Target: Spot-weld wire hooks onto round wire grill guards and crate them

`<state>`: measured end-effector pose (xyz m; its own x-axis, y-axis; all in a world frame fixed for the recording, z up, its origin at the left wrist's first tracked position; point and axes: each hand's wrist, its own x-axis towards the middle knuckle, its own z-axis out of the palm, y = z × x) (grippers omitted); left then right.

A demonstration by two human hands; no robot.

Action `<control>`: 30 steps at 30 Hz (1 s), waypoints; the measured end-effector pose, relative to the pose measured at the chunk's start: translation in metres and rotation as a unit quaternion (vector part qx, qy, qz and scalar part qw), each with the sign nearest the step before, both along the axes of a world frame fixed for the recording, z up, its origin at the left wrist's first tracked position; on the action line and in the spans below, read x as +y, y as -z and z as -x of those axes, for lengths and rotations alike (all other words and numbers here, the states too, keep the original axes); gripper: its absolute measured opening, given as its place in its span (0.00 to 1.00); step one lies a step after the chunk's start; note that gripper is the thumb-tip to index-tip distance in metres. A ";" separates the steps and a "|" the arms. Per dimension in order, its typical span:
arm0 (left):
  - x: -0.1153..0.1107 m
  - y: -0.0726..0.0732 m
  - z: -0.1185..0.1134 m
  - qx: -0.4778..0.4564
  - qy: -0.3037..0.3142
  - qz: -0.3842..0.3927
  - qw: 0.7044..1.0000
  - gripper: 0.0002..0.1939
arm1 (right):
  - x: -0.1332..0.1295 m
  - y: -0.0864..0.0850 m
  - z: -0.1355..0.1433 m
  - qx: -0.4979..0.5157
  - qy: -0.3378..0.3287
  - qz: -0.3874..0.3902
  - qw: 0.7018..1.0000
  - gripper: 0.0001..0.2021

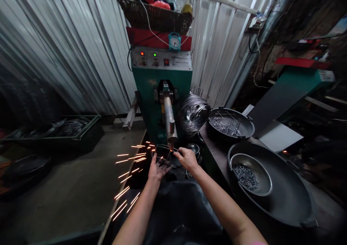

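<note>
A green spot-welding machine [162, 75] stands in front of me, its metal arm [168, 115] reaching down to a glowing contact point. Orange sparks fly from there to the left. Beneath the tip is a thin wire ring frame [162, 146]. My left hand [157, 168] supports the frame from the left and below, palm up, with the fingers around its wire. On the right, my right hand [186, 158] pinches at the wire frame close to the electrode tip; whatever small piece lies between its fingertips is too small to tell.
Right of the machine hangs a wire coil bundle [193, 113]. Beyond it sit a black pan of wire pieces [230, 133] and a large pan [287, 187] holding a metal bowl [268, 176] of short pieces. A green tray [94, 124] is at left; a clock [175, 41] sits on the machine.
</note>
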<state>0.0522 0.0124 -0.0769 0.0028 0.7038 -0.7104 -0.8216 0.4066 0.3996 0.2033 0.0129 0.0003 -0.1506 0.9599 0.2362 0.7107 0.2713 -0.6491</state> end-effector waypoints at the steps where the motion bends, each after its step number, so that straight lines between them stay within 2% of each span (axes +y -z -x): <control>1: -0.002 -0.001 0.000 -0.001 0.006 -0.006 1.000 0.26 | 0.000 0.001 -0.001 0.016 -0.008 -0.001 1.000 0.09; 4: -0.017 -0.003 0.000 0.033 0.032 -0.022 0.999 0.29 | -0.008 0.012 -0.012 0.118 -0.047 -0.023 0.992 0.07; 6: -0.034 -0.001 -0.002 0.134 0.025 -0.044 0.990 0.28 | -0.017 0.026 -0.026 0.190 -0.037 -0.033 0.980 0.10; 7: -0.043 0.001 -0.005 0.208 0.013 -0.071 0.976 0.26 | -0.022 0.034 -0.035 0.215 -0.018 -0.024 0.976 0.12; 8: -0.052 0.003 -0.009 0.284 0.002 -0.112 0.952 0.25 | -0.027 0.042 -0.043 0.232 0.004 -0.007 0.973 0.14; 10: -0.064 0.005 -0.019 0.410 -0.004 -0.208 0.888 0.28 | -0.036 0.057 -0.057 0.252 0.034 0.033 0.966 0.14; 12: -0.068 0.004 -0.031 0.475 0.010 -0.276 0.836 0.30 | -0.041 0.068 -0.065 0.264 0.039 0.056 0.962 0.12; 13: -0.068 0.002 -0.037 0.485 0.018 -0.293 0.824 0.29 | -0.041 0.070 -0.066 0.268 0.038 0.061 0.961 0.11; 19: -0.060 -0.013 -0.057 0.430 0.038 -0.303 0.850 0.18 | -0.043 0.069 -0.064 0.265 0.011 0.056 0.963 0.08; 24: -0.060 -0.006 -0.054 0.453 0.016 -0.304 0.838 0.18 | -0.048 0.053 -0.053 0.223 -0.033 -0.021 0.974 0.08; 30: -0.055 -0.003 -0.039 0.472 0.021 -0.307 0.826 0.17 | -0.037 0.027 -0.027 0.109 -0.055 -0.056 0.991 0.09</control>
<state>0.0910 -0.0423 -0.0742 -0.3137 0.9461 0.0807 -0.0171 -0.0906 0.9957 0.2299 -0.0237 -0.0268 -0.1874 0.9065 0.3784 0.5185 0.4185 -0.7456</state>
